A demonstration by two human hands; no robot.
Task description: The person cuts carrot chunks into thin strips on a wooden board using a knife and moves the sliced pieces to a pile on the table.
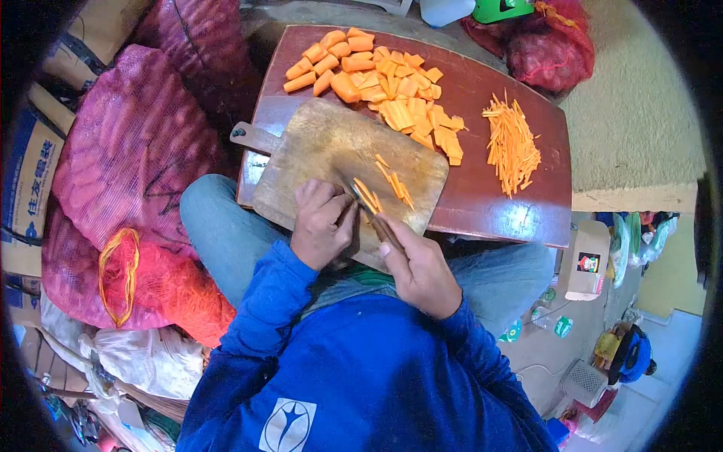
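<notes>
A wooden cutting board [316,143] with a short handle lies on the table in front of me. My right hand [423,275] is wrapped round the brown handle of a knife [387,233], whose blade points up and left over the board. Just left of the blade, my left hand [324,224] rests on the board with its fingers curled in; anything beneath them is hidden. Thin carrot strips [393,181] lie beside the blade. Behind the board are carrot chunks [331,60] and flat carrot slices [410,94]. A pile of carrot shreds [512,143] sits at the right.
The dark red table [489,218] spans my crossed legs. Large pink mesh sacks [128,151] stand at the left, with an orange-red net [169,290] in front. Another red mesh bag [546,53] is at the back right. A cardboard box [587,260] stands right of my knee.
</notes>
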